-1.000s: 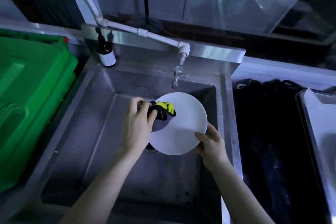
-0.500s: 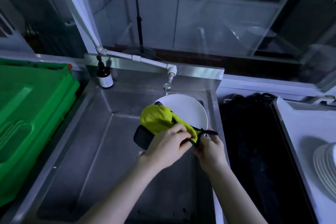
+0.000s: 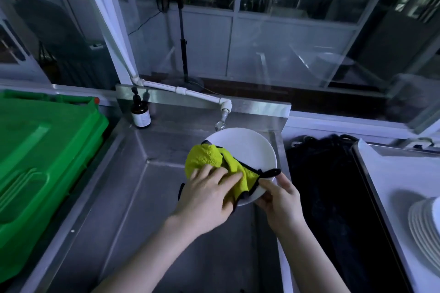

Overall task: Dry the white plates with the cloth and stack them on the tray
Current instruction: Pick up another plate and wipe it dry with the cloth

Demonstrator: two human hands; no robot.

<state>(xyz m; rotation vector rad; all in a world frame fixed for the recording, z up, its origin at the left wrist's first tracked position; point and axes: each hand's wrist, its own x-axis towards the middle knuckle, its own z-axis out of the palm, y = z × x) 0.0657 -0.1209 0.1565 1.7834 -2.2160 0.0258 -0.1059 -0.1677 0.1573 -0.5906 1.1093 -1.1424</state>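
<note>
Leftmost, the crate (image 3: 35, 162) and the bottle (image 3: 141, 114) play no part. Over the sink (image 3: 114, 197), the left hand (image 3: 209, 195) lies with its fingers laid out flat on the cloth (image 3: 207, 157), pressing it onto the plate (image 3: 250, 147). A second ago the cloth was a dark wad pinched at the plate's left rim; now it is opened out, yellow side up, over the plate's near-left half. I judge this as wiping of the face under way, not finished, since the far half is still bare.

The plate is round, so it has no long axis. It is held tilted, face up and toward the camera, with the far rim just under the tap (image 3: 222, 123). The cloth's length runs from upper left to lower right.

The right hand (image 3: 281, 200) clamps the near-right rim, thumb on top. The view has also swung right, showing the tray (image 3: 404, 173) and its stack (image 3: 426, 221), well apart from the plate.
</note>
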